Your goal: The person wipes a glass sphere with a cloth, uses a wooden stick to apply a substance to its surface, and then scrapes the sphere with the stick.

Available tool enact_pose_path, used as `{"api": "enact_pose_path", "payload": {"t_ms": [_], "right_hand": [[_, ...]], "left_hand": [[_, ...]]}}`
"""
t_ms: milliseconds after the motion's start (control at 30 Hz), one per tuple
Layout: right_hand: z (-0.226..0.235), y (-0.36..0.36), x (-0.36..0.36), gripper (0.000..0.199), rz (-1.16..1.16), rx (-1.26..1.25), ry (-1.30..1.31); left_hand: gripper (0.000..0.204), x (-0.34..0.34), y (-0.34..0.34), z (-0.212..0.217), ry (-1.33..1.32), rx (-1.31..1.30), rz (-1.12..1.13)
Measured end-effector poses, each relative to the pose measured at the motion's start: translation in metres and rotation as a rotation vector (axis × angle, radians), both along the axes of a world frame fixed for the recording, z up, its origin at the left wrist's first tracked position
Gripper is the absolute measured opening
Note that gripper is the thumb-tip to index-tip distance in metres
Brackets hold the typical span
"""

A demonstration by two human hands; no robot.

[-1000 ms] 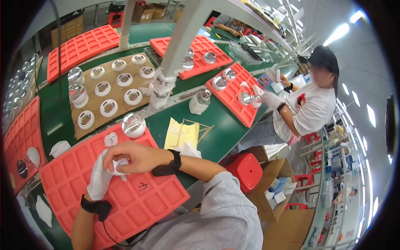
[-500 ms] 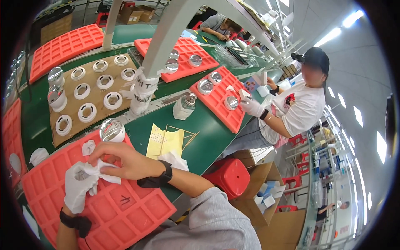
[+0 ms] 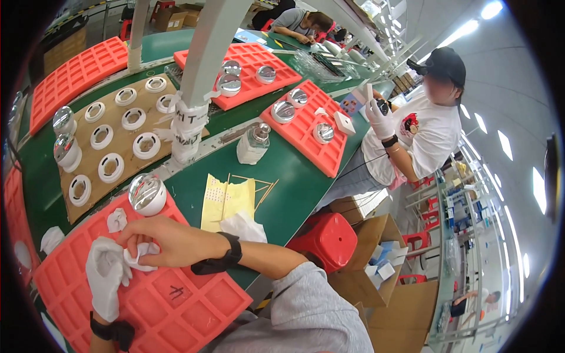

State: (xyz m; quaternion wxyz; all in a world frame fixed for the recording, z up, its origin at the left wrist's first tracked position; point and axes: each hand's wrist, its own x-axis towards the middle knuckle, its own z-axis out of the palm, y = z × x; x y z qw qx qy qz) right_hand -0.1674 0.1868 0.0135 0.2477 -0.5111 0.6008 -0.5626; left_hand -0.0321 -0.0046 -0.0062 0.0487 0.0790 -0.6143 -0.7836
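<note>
My left hand (image 3: 105,279), in a white glove, is over the near red foam tray (image 3: 203,312) with its fingers curled inward. Whatever it may hold is hidden. Beside it, my bare right hand (image 3: 168,241) is closed, pinching a bunched white cloth (image 3: 140,257) that lies against the gloved fingers. Just beyond my hands, a mirrored dome on a white base (image 3: 147,194) rests on the tray's far edge. A crumpled white wad (image 3: 117,220) lies near my right knuckles. Black bands circle both wrists.
White rings (image 3: 110,168) sit on cardboard at left, by a metal post (image 3: 203,65). A glass bottle (image 3: 253,143), yellow paper (image 3: 220,203) and thin sticks lie on the green table. Across stands a co-worker (image 3: 421,123) holding a dark object. A red stool (image 3: 326,241) is at right.
The white cloth is more bunched up, and its loose end no longer sticks out past my right fingers. The co-worker's hands have risen from the far tray. The view has shifted slightly.
</note>
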Motion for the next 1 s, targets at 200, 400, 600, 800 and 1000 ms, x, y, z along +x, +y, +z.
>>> {"api": "enact_pose_path", "payload": {"t_ms": [200, 400, 600, 800, 1000], "right_hand": [[-0.004, -0.005, 0.004, 0.040, -0.008, -0.121, -0.178], [0.004, -0.003, -0.004, 0.035, 0.047, -0.085, -0.009], [-0.003, -0.005, 0.005, 0.043, 0.044, -0.134, 0.023], [-0.001, -0.004, 0.004, 0.049, 0.008, -0.124, 0.085], [0.008, 0.001, 0.003, 0.044, 0.028, 0.128, 0.014]], "left_hand": [[0.038, -0.003, 0.019, 0.002, 0.083, -0.171, 0.008], [0.031, -0.004, 0.014, -0.014, 0.021, -0.379, -0.017], [0.023, 0.001, 0.007, -0.007, -0.244, -0.199, -0.075], [0.014, 0.008, 0.000, -0.012, -0.157, -0.153, -0.042], [0.010, 0.003, 0.000, -0.001, -0.125, -0.168, -0.100]]}}
